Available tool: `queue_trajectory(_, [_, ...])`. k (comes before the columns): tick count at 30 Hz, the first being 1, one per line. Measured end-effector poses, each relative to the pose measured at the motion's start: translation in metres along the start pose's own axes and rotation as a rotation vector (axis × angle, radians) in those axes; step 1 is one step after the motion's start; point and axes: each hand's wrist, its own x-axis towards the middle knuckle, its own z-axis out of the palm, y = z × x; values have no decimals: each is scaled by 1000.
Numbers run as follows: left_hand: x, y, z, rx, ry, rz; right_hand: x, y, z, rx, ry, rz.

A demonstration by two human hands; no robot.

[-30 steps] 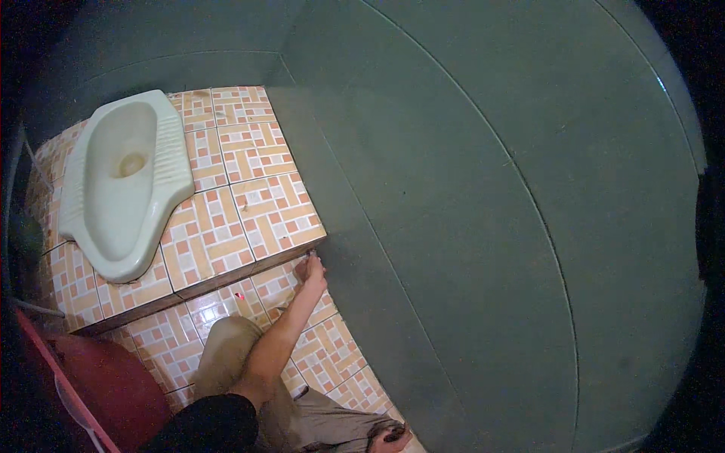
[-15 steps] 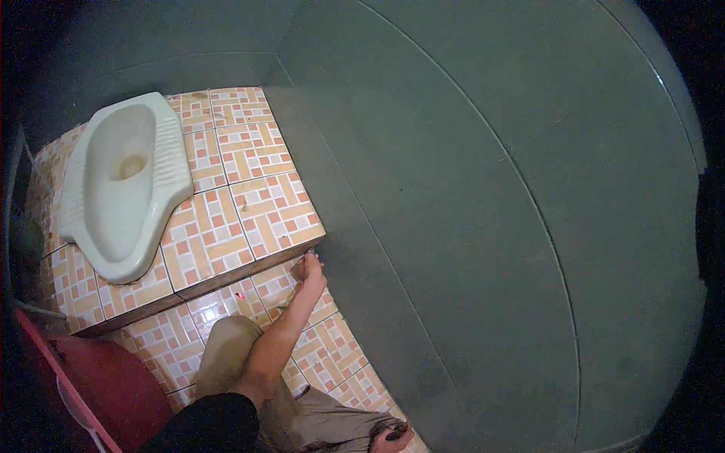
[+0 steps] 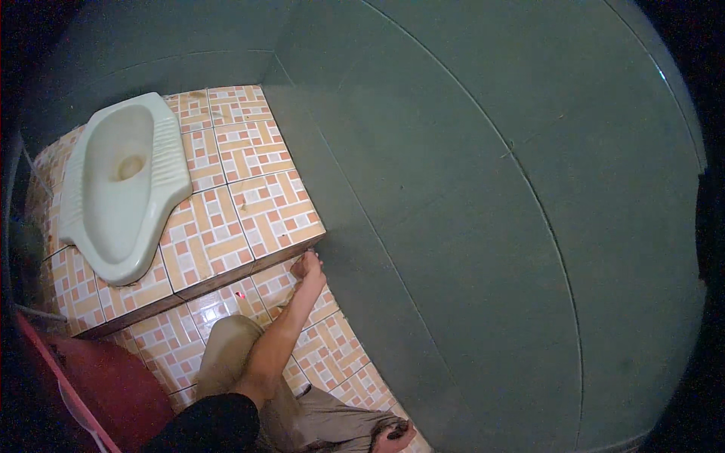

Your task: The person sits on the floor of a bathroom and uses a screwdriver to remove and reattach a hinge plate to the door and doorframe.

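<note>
My left hand (image 3: 308,267) reaches down into the low corner where the tiled step (image 3: 219,281) meets the green wall (image 3: 453,249). Its fingers are closed, and whatever they grip is too small or hidden to name. The bare forearm comes out of a black sleeve and passes over my knee in khaki trousers (image 3: 230,343). At the lower edge, my right hand (image 3: 394,438) rests by my other trouser leg. Its fingers curl around something dark that I cannot make out.
A white squat toilet (image 3: 113,196) is set into the raised, patterned tiles at left. Below it stands a large red tub (image 3: 113,377) with a pinkish rim. A small red scrap (image 3: 239,294) lies on the lower tiled floor (image 3: 332,347).
My left hand has turned slightly at the wrist and stays in the same corner. My right hand keeps its place by the trouser leg.
</note>
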Motion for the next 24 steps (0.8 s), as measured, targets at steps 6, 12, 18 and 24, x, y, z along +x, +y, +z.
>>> queue_trajectory(6, [9, -7, -2, -14, -82, 28, 4, -8, -2, -5, -23, -78])
queue_trajectory(12, [27, -17, -3, -59, -106, -13, 2, -3, -3, 13, -34, 17])
queue_trajectory(18, [17, -21, 0, -90, -96, -48, -1, 4, -3, 42, -36, 69])
queue_trajectory(24, [72, -15, -10, -173, -71, 21, 2, -38, -5, -144, -63, 0])
